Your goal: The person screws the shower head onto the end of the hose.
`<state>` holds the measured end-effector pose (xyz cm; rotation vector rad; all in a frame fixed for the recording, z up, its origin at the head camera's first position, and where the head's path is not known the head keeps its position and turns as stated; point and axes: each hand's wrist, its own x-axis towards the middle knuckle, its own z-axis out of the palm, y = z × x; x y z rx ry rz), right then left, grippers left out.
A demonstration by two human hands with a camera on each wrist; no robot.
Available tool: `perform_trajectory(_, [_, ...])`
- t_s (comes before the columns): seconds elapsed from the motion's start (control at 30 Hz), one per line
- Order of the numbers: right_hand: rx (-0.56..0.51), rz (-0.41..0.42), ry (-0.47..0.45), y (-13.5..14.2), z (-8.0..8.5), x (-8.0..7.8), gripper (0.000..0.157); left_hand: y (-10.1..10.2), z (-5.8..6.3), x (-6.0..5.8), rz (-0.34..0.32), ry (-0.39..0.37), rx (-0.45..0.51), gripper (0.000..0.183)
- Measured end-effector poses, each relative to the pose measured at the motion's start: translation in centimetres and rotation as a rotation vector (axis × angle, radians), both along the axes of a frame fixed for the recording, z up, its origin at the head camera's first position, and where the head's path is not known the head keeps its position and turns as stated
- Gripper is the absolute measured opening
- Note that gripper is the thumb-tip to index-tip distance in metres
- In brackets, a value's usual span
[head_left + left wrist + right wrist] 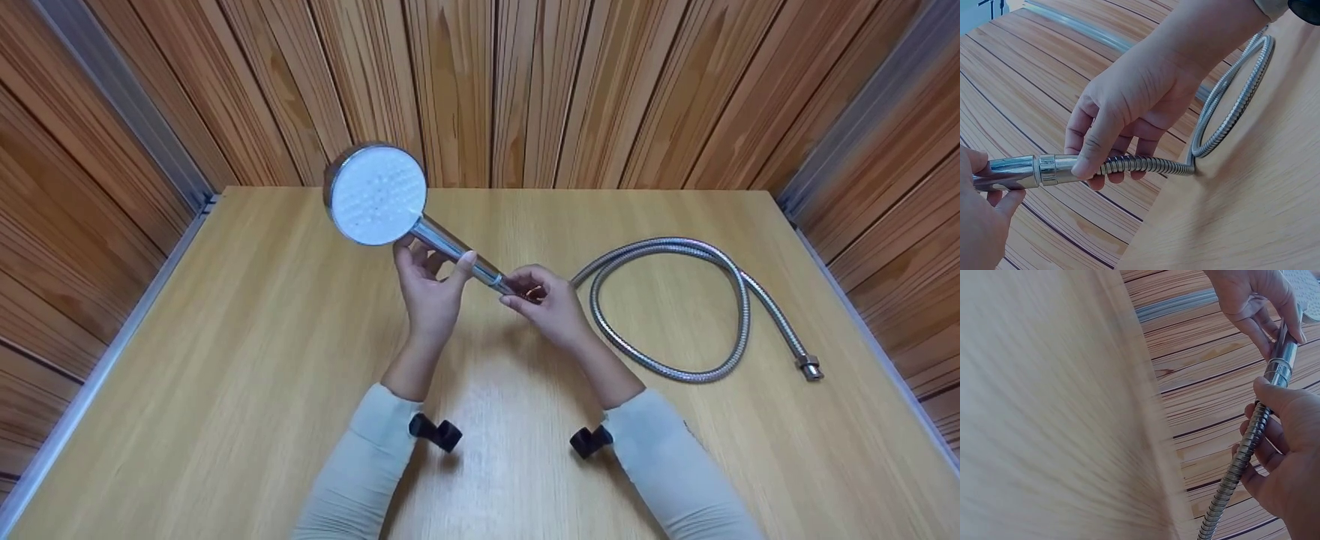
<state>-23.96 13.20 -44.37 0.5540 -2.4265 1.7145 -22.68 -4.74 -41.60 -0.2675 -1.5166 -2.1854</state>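
A chrome handheld shower head (379, 196) with a round white spray face is held up at a slant above the table. My left hand (433, 296) grips its handle (450, 244), thumb on one side and fingers on the other. At the handle's lower end, my right hand (551, 304) pinches the metal connector (1064, 169) of a flexible steel shower hose (1235, 467). In the left wrist view the connector lies in line with the handle and meets its end. The right fingers also curl beneath the ribbed hose just behind the connector.
The rest of the hose lies in a loop on the wooden table (262, 360) to the right. Its free end carries a metal nut (808, 366) near the table's right side. Wood-panelled walls (525, 90) close off the back and both sides.
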Motion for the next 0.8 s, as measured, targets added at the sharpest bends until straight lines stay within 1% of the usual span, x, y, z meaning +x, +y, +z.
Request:
perform_trajectory(0.13, [0.004,0.027,0.005,0.08,0.02,0.10,0.022,-0.19,0.05,-0.09,-0.003,0.011,-0.013,0.073])
perform_trajectory(0.27, [0.000,0.049,0.041,-0.05,-0.15,0.17,0.023,-0.27,0.08,-0.16,0.011,0.018,-0.012,0.073])
perform_trajectory(0.4, [-0.004,0.030,0.063,-0.37,-0.20,0.21,0.029,-0.25,0.08,-0.09,0.018,0.025,-0.009,0.073])
perform_trajectory(0.5, [-0.021,0.001,0.049,-0.61,-0.18,0.22,0.031,-0.22,0.06,-0.02,0.013,0.022,-0.001,0.073])
perform_trajectory(0.6, [-0.034,-0.007,0.033,-0.65,-0.16,0.19,0.028,-0.21,0.05,0.04,0.010,0.016,-0.003,0.073])
perform_trajectory(0.67, [-0.030,0.002,0.021,-0.55,-0.16,0.19,0.025,-0.23,0.07,0.05,0.014,0.013,-0.009,0.074])
perform_trajectory(0.8, [0.024,0.025,0.047,-0.23,-0.16,0.23,0.021,-0.29,0.11,-0.03,0.026,0.015,-0.022,0.073])
